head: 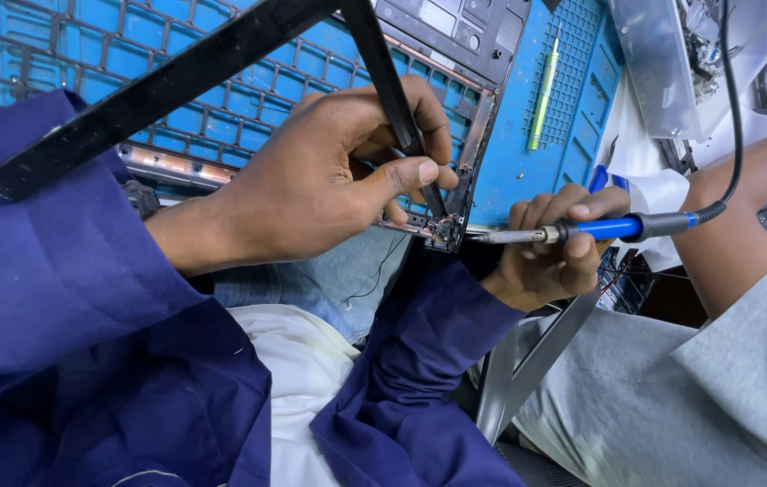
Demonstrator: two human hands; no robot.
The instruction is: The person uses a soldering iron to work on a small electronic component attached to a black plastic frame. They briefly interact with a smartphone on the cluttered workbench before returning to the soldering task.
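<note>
Your left hand [311,180] holds a thin black strip [392,86], its grip pressed together on the strip between thumb and fingers. The strip runs up from your hand toward the top of the view. Under it lies a black laptop frame [221,126] with many small square holes, and the blue mat [528,171] shows through those holes. Your left hand rests on the near corner of that frame. Your right hand [555,252] is wrapped tight around a soldering iron [600,228] with a blue handle. Its silver tip points left and touches the corner of the frame, just below your left thumb. A black cord [730,108] goes from the back of the iron up and away to the right. A green pen-shaped tool [544,90] lies on the blue mat on the desk, well apart from your hands. Both your sleeves are dark blue. Another person's bare arm [744,207] and grey shirt sit close on your right, just beside the iron's handle.
</note>
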